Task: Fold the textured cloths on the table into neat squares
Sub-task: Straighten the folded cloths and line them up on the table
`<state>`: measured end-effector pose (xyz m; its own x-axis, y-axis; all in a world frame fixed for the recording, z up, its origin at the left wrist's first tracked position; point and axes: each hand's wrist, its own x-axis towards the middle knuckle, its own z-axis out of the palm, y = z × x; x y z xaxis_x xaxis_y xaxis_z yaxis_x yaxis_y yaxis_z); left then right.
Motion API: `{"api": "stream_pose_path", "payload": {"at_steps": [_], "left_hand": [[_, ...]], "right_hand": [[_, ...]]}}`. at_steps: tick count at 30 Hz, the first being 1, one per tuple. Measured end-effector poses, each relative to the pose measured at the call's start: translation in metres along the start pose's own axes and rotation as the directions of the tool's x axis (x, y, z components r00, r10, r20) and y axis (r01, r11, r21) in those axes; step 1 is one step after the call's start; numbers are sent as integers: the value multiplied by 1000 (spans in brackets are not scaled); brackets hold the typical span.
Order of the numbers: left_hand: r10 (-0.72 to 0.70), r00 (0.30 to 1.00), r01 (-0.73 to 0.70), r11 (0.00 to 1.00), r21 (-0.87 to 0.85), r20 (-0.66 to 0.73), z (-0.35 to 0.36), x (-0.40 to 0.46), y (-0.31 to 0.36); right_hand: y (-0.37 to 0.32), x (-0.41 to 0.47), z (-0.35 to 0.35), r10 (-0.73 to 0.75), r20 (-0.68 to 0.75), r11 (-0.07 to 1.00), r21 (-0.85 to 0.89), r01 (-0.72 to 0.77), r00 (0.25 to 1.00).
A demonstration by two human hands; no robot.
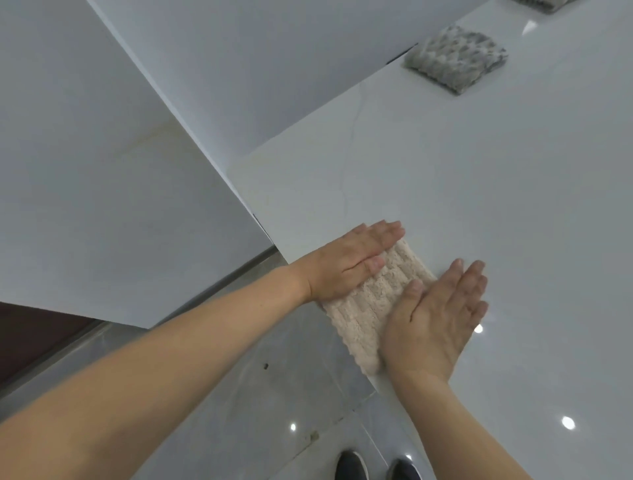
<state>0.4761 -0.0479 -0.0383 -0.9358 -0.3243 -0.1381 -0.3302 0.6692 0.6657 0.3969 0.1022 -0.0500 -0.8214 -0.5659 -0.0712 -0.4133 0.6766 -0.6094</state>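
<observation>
A beige textured cloth (373, 301), folded into a small thick pad, lies at the near edge of the glossy white table (479, 178). My left hand (349, 263) lies flat on the cloth's left side with straight fingers. My right hand (438, 315) presses flat on its right side, fingers straight and reaching onto the table. A grey textured cloth (455, 60), folded into a square, sits far back on the table. The corner of another grey folded cloth (544, 4) shows at the top edge.
The table's near edge runs diagonally just under the beige cloth, with grey tiled floor (239, 394) below it. A white wall (102, 154) stands at the left. Two dark shoes (373, 466) show at the bottom.
</observation>
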Motion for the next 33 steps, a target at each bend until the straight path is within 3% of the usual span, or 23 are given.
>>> {"api": "stream_pose_path", "payload": {"at_steps": [5, 8, 14, 17, 21, 25, 33], "left_hand": [[19, 1000, -24, 942, 334, 17, 5, 2, -8], [2, 1000, -13, 913, 408, 28, 7, 3, -7], [-121, 992, 95, 913, 397, 42, -1, 1, 6], [-218, 970, 243, 898, 368, -107, -16, -2, 15], [-264, 941, 333, 838, 433, -213, -47, -2, 13], [-273, 931, 358, 808, 468, -241, -79, 2, -11], [-245, 933, 345, 817, 462, -264, -135, 32, -53]], "right_hand": [[-2, 0, -2, 23, 70, 992, -128, -14, 997], [2, 1, -5, 14, 108, 986, -168, 4, 994], [6, 15, -30, -20, 211, 974, -218, 67, 977], [-7, 36, -43, -127, 245, 957, -225, 184, 961], [-32, 67, -48, -223, 322, 907, -277, 317, 920], [-64, 92, -39, -268, 353, 878, -294, 378, 896], [-113, 127, -8, -249, 308, 894, -290, 340, 918]]}}
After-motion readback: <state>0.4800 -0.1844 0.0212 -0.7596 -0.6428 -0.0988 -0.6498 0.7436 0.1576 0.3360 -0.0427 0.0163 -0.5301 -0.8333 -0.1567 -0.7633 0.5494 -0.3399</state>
